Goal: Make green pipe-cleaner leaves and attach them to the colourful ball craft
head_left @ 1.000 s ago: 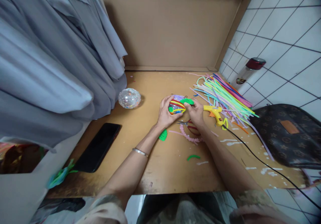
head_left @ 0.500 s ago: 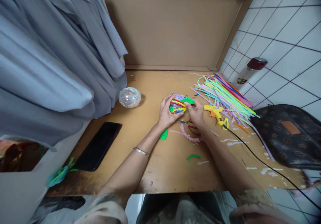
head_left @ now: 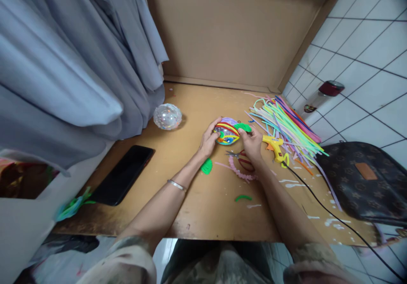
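My left hand [head_left: 208, 142] grips the left side of a clear ball [head_left: 229, 139] trimmed with red, yellow, blue and purple fuzzy strips. At the ball's upper right, my right hand [head_left: 252, 143] pinches a green leaf-shaped fuzzy piece [head_left: 243, 127] against or close beside it; whether it is stuck on, I cannot tell. Red-handled scissors [head_left: 245, 162] lie below my right hand, with a curled pink strip [head_left: 237, 171] around them. A second green leaf piece [head_left: 206, 166] rests by my left wrist, and a short green strip [head_left: 243, 198] lies nearer me.
A yellow glue gun [head_left: 275, 148] with a black cord lies right of my hand. Behind it spreads a pile of coloured pipe cleaners [head_left: 286, 123], beside a brown bag [head_left: 365, 186]. Another clear ball [head_left: 167, 116] and a black phone [head_left: 121, 176] are on the left, near a grey curtain [head_left: 127, 55].
The ball has turned or tilted slightly in my left hand, and more of its front shows. My right hand stays at the green leaf piece. The whole view has shifted a little.
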Motion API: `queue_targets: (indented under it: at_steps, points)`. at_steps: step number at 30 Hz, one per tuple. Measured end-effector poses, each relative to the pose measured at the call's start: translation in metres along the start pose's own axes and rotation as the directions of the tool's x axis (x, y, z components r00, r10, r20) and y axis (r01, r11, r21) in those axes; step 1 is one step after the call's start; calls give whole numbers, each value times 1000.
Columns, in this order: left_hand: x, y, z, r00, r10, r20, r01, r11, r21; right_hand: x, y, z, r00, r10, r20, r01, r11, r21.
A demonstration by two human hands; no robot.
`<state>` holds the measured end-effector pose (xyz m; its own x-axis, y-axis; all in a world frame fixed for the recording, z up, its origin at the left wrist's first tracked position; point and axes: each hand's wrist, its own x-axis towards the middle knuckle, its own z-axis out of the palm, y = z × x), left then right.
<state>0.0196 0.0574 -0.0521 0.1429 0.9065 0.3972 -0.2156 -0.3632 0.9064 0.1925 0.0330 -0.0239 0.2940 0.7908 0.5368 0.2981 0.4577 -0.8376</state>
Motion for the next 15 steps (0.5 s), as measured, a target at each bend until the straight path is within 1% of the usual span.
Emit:
queue_targets:
  at_steps: [5, 15]
  points:
    - [-2, 5, 3, 999, 6, -37, -4, 999, 50, 0, -1, 0, 1000, -8, 10, 8, 1000, -15]
    - [-5, 9, 6, 996, 92, -17, -87, 975, 203, -3, -4, 0, 1000, -25, 0, 25, 999, -26]
